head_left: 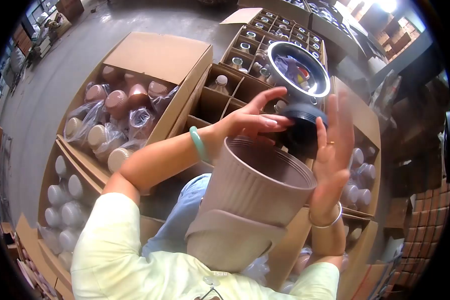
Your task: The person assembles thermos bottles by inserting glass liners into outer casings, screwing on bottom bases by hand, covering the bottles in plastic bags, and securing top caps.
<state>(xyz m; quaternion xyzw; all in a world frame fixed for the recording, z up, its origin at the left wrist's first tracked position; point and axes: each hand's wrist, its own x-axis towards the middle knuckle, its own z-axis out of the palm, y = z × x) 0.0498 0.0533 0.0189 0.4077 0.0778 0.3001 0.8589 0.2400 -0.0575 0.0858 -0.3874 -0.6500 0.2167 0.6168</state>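
A dark, round, ridged cap (303,120), blurred by motion, is between my hands. My left hand (257,117) has a green bangle at the wrist, and its fingertips pinch the cap's left edge. My right hand (332,145), with a ring and a silver bangle, is raised at the cap's right side. Its fingers are stretched out and smeared at the tips, one of them against the cap. Below both hands, a large taupe ribbed tub (255,185) leans against my chest, open end up, with a wide band around its lower part.
A steel bowl (326,82) holding small items rests on a divided carton (205,120) with bottles. At left, one carton (157,55) holds pinkish-brown ribbed pieces in plastic bags; another has whitish ones (67,215). More cartons (365,200) stand at right, with brick-like stacks (425,230) beyond.
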